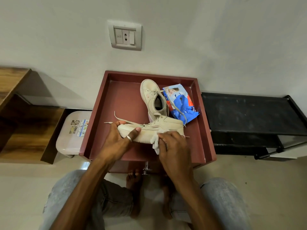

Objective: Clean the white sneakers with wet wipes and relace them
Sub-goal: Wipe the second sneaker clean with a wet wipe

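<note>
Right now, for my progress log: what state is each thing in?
Held sneaker: tipped on its side, laces loose, toe gripped by the left hand.
Wet wipe: crumpled, gripped by the right hand against that sneaker's sole.
Second sneaker: upright in the tray, laces untied.
Wipes pack: lying in the tray beside that sneaker.

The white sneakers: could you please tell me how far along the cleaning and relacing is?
Done: a wet wipe is out; the wipes pack lies in the tray. In hand: the left hand grips the near sneaker by its toe while the right hand presses the wipe on its sole edge. Left: the far sneaker waits behind, and laces hang loose.
</note>
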The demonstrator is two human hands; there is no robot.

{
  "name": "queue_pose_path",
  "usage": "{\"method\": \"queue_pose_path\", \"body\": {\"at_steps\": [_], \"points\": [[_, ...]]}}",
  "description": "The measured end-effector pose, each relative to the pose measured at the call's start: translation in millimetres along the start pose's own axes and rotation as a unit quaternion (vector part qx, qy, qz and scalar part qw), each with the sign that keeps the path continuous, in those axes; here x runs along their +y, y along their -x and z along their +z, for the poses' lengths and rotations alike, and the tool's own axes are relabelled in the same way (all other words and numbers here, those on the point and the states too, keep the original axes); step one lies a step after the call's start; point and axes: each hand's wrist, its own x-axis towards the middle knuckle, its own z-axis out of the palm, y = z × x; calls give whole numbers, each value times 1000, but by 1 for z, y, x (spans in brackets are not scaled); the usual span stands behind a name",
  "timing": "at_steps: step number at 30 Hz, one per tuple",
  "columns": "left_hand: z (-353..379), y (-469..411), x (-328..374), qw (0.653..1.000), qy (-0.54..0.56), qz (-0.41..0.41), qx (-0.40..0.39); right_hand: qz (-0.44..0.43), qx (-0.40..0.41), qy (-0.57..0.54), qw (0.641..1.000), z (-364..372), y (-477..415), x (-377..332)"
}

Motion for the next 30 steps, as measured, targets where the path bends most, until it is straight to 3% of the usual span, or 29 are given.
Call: {"method": "queue_pose_path", "body": {"at_steps": [7,11,13,18,22,27,30], "points": [[-18,-1,-6,999,-10,-23,-38,90,37,40,995,-13,-3,39],[-22,-4,-9,998,17,-29,-52,-34,-14,83,996,7,10,5],[-23,-5,-10,998,12,-32,-58,-50,-26,77,995,8,13,3],[-20,-4,-9,998,2,-24,-50,87,55,35,994,-10,1,40],[-19,-5,-9,999,13,-24,-45,240,28,-71,968,-12,-6,42],[-23,-10,-9,993,108,-46,-32,317,-18,-215,923,-19,-11,31],[-37,-16,-10,981,187,-39,-23,279,25,-271,921,-29,-13,22]]}}
